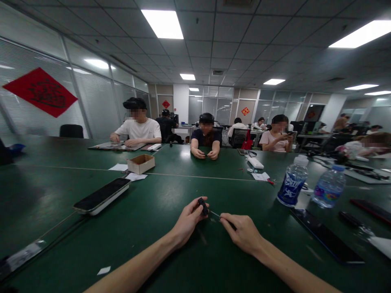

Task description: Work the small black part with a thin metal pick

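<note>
Black block [202, 206] was held left of the blue-labelled bottle [291, 183], thumb and fingers of the left hand [189, 221] closed around it. The right hand [242, 231], nearer the bottle, pinched a thin metal shaft [215, 213] aimed at the block. An off-angle push could have made the shaft slip. In view, the block's long axis ran steeply, upper end leaning away from the bottle; its front was unclear.

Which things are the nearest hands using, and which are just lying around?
In use:
small black blocky piece, in left hand
thin silvery metal rod, in right hand

Seemingly lying about:
open tan cardboard box
blue-labelled plastic bottle with pale cap
clear plastic bottle with blue cap
</note>
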`<action>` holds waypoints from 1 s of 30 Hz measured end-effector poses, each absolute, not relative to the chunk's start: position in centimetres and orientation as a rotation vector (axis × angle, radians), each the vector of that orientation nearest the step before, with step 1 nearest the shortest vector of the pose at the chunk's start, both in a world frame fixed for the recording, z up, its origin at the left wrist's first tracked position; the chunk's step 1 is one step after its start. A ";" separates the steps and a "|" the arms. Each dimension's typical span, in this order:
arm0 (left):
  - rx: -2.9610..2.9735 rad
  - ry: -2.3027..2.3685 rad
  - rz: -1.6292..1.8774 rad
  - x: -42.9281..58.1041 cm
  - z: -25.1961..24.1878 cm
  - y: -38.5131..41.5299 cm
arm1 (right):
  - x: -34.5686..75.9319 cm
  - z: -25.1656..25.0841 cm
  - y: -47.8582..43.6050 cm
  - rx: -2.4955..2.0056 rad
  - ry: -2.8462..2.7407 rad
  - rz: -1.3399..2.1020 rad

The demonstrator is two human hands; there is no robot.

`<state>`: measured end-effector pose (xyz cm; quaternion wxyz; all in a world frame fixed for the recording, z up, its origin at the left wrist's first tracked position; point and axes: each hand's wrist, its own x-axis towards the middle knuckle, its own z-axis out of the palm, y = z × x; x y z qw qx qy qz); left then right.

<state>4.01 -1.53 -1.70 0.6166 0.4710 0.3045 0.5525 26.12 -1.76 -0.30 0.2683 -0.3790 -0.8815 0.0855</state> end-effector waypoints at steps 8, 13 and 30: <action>1.195 0.733 1.256 4.1 -1.5 -1.7 | 26.1 -0.4 -1.7 -1.060 -2.388 0.178; 1.332 0.755 1.145 4.2 -0.9 -2.1 | 26.2 -0.6 -1.6 -1.047 -2.366 0.185; 1.144 0.743 1.320 4.2 -1.7 -1.6 | 26.3 -0.4 -1.5 -1.036 -2.398 0.249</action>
